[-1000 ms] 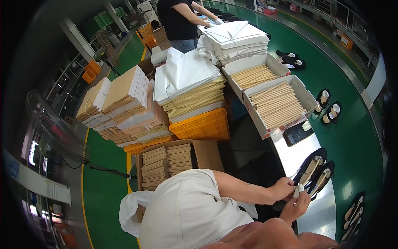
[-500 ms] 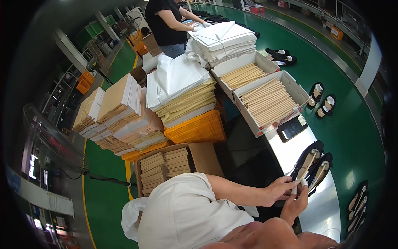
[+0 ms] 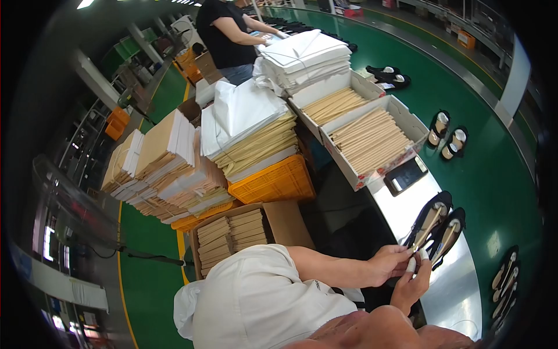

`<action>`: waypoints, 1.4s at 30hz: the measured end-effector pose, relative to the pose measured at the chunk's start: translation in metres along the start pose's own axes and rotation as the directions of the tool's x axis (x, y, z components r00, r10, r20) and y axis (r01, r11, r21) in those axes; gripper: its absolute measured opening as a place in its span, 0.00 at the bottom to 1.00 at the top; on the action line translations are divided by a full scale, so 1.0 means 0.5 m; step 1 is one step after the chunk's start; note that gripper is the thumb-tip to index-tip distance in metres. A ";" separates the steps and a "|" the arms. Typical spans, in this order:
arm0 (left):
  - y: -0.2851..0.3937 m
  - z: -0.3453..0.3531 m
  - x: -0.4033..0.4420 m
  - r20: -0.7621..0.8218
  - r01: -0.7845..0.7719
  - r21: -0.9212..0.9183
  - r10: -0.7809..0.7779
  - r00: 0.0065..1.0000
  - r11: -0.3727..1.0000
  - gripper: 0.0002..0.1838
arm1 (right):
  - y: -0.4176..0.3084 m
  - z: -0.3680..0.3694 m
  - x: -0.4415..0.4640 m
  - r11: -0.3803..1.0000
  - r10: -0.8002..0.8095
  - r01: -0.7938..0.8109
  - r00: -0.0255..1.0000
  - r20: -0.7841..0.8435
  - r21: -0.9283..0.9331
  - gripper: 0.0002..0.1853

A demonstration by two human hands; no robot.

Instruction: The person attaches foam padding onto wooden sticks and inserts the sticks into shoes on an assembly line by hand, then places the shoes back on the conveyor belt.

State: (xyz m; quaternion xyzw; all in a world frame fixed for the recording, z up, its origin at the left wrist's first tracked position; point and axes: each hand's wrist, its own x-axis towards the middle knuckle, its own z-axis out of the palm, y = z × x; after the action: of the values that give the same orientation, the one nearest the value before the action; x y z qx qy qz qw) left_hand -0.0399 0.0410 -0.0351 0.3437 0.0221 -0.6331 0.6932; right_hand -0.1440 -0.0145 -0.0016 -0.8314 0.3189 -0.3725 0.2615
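Observation:
Two black shoes (image 3: 411, 232) lie side by side on the shiny metal tabletop (image 3: 459, 291), each with a thin wooden stick (image 3: 430, 224) lengthwise inside. My left hand (image 3: 388, 265) is closed at the near end of the left shoe, its fingertips pinching the lower end of that stick. Right beside it, my right hand (image 3: 411, 286) has thumb and finger drawn together, with white covers on the fingertips. What those right fingers hold is too small to make out. White padding shows in the shoes' toes.
Beyond the shoes lie a phone (image 3: 406, 175) and white boxes (image 3: 354, 170) of wooden sticks. Stacks of paper (image 3: 250, 110) rest by an orange crate (image 3: 273, 181). A co-worker (image 3: 224, 35) stands behind. More shoes (image 3: 504, 279) sit on the right.
The view has shifted slightly. My hands stay at the near end of the shoes, and the left shoe's stick now lies at a slightly greater slant.

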 end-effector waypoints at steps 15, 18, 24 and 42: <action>0.053 0.034 -0.009 -0.076 0.100 0.271 -0.082 0.994 0.957 0.14 | 0.038 -0.077 0.093 0.974 0.013 -0.008 1.000 0.022 -0.227 0.14; 0.052 0.040 -0.010 -0.049 0.117 0.363 -0.107 0.993 0.924 0.14 | 0.053 -0.067 0.121 0.933 0.055 -0.008 0.991 0.121 -0.359 0.14; 0.053 0.040 0.003 -0.021 0.093 0.531 -0.097 0.995 0.842 0.15 | 0.052 -0.054 0.179 0.816 0.282 -0.017 0.883 0.374 -0.577 0.12; 0.177 -0.019 0.144 0.359 -0.522 0.777 0.434 0.826 0.351 0.16 | 0.441 -0.267 0.480 0.555 0.274 -0.244 0.956 -0.102 -0.795 0.20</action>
State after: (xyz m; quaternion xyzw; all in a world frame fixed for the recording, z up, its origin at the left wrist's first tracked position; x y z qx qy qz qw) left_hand 0.0572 -0.0194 -0.0362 0.5994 -0.4231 -0.3441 0.5859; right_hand -0.1987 -0.3603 0.0369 -0.8096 0.5658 -0.1332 -0.0820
